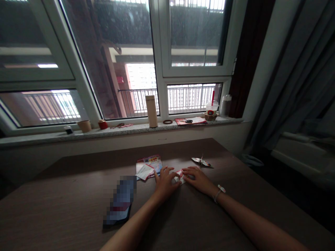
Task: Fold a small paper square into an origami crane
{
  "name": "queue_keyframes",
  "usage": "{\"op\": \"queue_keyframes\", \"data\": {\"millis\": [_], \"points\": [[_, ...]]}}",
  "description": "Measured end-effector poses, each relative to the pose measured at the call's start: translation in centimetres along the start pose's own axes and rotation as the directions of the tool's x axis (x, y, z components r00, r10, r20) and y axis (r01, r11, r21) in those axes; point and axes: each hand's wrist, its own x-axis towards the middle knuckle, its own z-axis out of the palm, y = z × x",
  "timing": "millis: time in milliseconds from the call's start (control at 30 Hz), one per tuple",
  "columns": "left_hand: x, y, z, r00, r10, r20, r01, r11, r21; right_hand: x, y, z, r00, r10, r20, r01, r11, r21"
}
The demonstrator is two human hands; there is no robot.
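A small white piece of paper with red print (179, 178) lies on the brown table between my hands. My left hand (166, 180) is at its left side, thumb and index finger curled in on the paper and the other fingers bent above the table. From the right, my right hand (197, 178) presses its fingertips onto the same paper, partly covering it. A folded paper crane (201, 161) rests beyond my right hand. Printed leaflets (155, 162) lie past my left hand, with a white slip (145, 172) on top.
A blurred-out phone (120, 202) is on the table (65, 202) left of my left forearm. On the windowsill (131, 131) behind stand a beige flask (151, 111), a paper cup (84, 126), a drink cup with red straw (211, 108), and scissors (188, 121) on red papers.
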Motion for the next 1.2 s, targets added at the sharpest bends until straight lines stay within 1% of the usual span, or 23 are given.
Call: {"op": "queue_keyframes", "data": {"millis": [67,167,300,433,567,667,767,900,967,1100,1200], "points": [[0.0,0.0,0.0,1.0,-0.021,0.007,0.021,1.0,0.013,0.0,0.0,0.0,1.0,-0.003,-0.002,0.003,1.0,0.002],[-0.1,0.0,-0.1,0.999,-0.04,0.013,0.039,0.998,0.041,-0.1,-0.1,-0.1,0.999,-0.041,-0.008,0.041,0.999,-0.026],[0.0,-0.2,0.0,1.0,-0.015,0.016,0.014,0.998,0.066,-0.2,-0.5,-0.3,0.996,-0.092,0.002,0.092,0.994,-0.06],[0.0,-0.4,0.0,0.999,-0.012,0.033,0.01,0.997,0.071,-0.3,-0.6,-0.5,0.988,-0.145,0.044,0.148,0.985,-0.083],[0.0,-0.4,0.0,0.999,-0.013,0.036,0.009,0.995,0.101,-0.3,-0.7,-0.6,0.986,-0.143,0.082,0.153,0.978,-0.139],[-0.1,-0.3,-0.1,1.0,0.0,0.028,-0.004,0.992,0.125,-0.3,-0.9,-0.7,0.987,-0.138,0.087,0.153,0.971,-0.183],[-0.2,-0.3,-0.2,1.0,0.012,0.027,-0.016,0.991,0.136,-0.4,-1.0,-0.8,0.988,-0.134,0.071,0.146,0.97,-0.192],[-0.3,-0.6,-0.1,0.999,0.036,0.017,-0.037,0.991,0.129,-0.3,-0.9,-0.6,0.991,-0.129,0.024,0.131,0.978,-0.163],[-0.2,-0.7,0.1,0.999,0.038,0.017,-0.04,0.992,0.12,-0.2,-0.6,-0.4,0.99,-0.142,0.018,0.143,0.977,-0.16],[-0.2,-0.8,0.2,0.999,0.052,0.001,-0.052,0.993,0.105,-0.2,-0.5,-0.2,0.982,-0.182,0.047,0.187,0.96,-0.208],[-0.2,-0.8,0.2,0.998,0.056,-0.009,-0.055,0.993,0.101,-0.3,-0.7,-0.4,0.98,-0.189,0.066,0.199,0.95,-0.24]]}}
